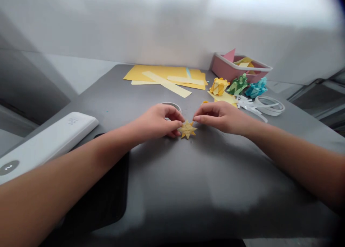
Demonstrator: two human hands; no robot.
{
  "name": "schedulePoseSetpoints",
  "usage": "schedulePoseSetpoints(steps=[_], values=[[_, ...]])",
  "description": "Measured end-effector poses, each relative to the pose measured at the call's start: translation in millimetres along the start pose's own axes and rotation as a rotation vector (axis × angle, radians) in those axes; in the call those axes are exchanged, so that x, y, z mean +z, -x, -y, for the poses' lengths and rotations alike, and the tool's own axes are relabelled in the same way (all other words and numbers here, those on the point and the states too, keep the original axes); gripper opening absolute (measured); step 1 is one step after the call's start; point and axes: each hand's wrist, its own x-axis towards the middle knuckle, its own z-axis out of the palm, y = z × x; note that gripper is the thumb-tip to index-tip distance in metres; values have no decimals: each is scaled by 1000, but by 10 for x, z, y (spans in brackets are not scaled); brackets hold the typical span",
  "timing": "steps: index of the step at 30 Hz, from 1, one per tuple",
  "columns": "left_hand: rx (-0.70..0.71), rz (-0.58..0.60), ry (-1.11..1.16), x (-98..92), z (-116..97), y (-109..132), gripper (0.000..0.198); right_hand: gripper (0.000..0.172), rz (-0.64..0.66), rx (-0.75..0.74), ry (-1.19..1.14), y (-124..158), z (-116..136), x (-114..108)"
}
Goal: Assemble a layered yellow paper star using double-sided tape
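A small folded paper star (187, 129), pale yellow with deeper yellow points, is at the middle of the grey table. My left hand (164, 122) pinches its left side between thumb and fingers. At the star's upper right, my right hand (218, 117) has its thumb and forefinger pressed together close to a point; whether a bit of paper is between them is too small to make out. Behind my left hand, a roll of tape (175, 106) is partly hidden. A yellow scrap (205, 102) shows just behind my right fingers.
Yellow paper sheets (159, 73) and pale strips (168, 84) lie at the back. Folded paper pieces in yellow (219, 86), green (237, 84) and blue (256, 88) sit before a pink basket (229, 71). Another tape roll (269, 106) is right. A white device (54, 143) and black pad (107, 189) lie left.
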Motion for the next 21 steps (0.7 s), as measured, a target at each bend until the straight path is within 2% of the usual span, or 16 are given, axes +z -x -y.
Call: schedulePoseSetpoints(steps=[3, 7, 12, 16, 18, 21], values=[[5, -6, 5, 10, 0, -12, 9, 22, 4, 63, -156, -19, -57, 59], [-1, 15, 14, 23, -18, -17, 7, 21, 4, 96, -245, 5, -108, 103], [-61, 42, 111, 32, -21, -26, 9, 23, 43, 66, -240, 14, -119, 130], [-19, 34, 176, 12, 18, -41, 20, 23, 14, 106, -205, -14, -186, 114], [32, -14, 105, -18, 44, -48, 22, 25, 27, 123, -200, -23, -223, 90], [197, -159, -273, -85, 77, -52, 18, 26, 84, 72, -171, -19, -251, 57]])
